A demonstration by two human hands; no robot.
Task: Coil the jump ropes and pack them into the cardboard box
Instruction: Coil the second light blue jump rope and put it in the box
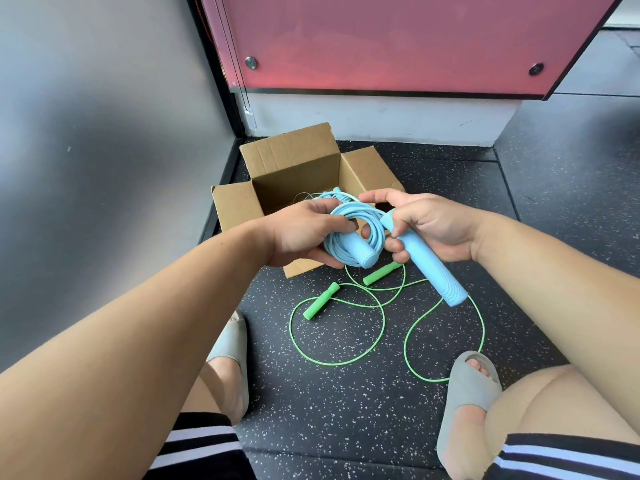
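Observation:
A light blue jump rope point(349, 216) is wound into a coil above the front of the open cardboard box point(287, 161). My left hand point(301, 233) grips the coil together with one blue handle point(358, 251). My right hand point(422, 226) grips the other blue handle point(433, 271), which points down and to the right. A green jump rope point(341, 364) lies uncoiled on the floor below my hands, its two green handles point(320, 301) apart from each other. Another light blue rope point(329, 195) shows inside the box behind my hands.
The box stands in a corner between a grey wall point(104, 133) on the left and a pink panel point(381, 39) behind. The floor point(346, 410) is black speckled rubber. My two feet in grey slippers point(467, 403) flank the green rope.

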